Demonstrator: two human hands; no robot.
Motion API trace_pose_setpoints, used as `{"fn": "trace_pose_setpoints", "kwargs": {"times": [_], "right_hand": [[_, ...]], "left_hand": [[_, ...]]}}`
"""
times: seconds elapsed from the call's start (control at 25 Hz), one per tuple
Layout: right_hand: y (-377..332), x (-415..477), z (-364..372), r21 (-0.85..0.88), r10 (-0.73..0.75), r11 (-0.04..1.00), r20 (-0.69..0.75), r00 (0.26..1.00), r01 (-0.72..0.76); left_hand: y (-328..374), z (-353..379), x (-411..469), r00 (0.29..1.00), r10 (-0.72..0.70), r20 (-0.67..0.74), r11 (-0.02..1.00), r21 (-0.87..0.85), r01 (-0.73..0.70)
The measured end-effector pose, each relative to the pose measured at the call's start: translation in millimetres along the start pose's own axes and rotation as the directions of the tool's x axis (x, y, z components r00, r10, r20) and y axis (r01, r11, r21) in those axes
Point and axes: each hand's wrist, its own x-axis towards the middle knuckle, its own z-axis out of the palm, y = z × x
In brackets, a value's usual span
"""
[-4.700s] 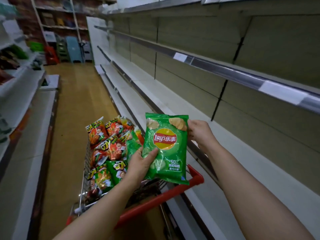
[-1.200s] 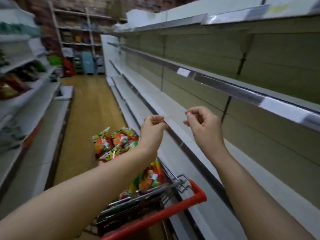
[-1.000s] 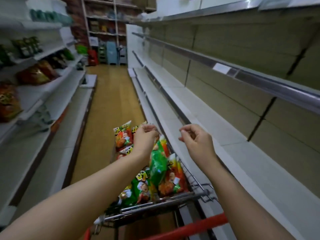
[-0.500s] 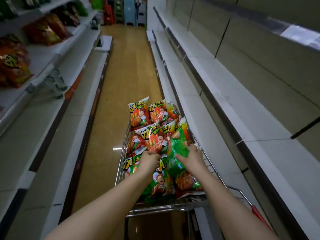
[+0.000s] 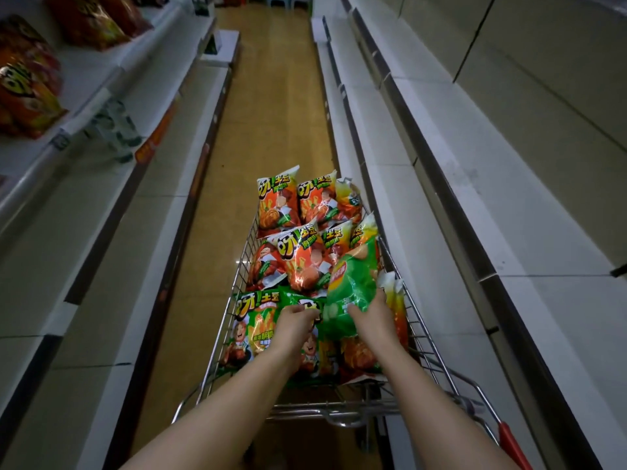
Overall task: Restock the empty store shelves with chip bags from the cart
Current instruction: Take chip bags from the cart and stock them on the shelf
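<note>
Fingers [image 5: 380, 297] of right hand [image 5: 372, 317] round glossy crinkled green bag [image 5: 353, 278] (wire-mesh cart [image 5: 421, 334])

Dim, murky light; soft blur; bowed wide-angle edges

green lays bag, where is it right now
In the head view the green bag sits in the right half of the cart, beside the orange chip bags, its lower end gripped by the right hand.
</note>
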Motion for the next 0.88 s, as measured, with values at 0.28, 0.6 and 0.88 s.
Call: {"fn": "trace_pose_setpoints", "kwargs": {"times": [0.28,0.6,0.88], "right_hand": [[-11,-23,-33,0.713,-0.149,0.701,0.121,0.981,0.019],[-37,-70,-68,0.788,-0.315,0.607,0.119,0.941,0.104],[-77,-117,-103,0.677,-0.326,0.665,-0.117,0.938,0.315]], "left_hand": [[42,-15,-13,0.968,0.072,0.242,0.995,-0.091,-0.051],[57,-33,-40,0.840,0.251,0.481,0.968,-0.121,-0.220],[75,-30,-69,0.684,0.357,0.636,0.928,-0.157,-0.339]]}}
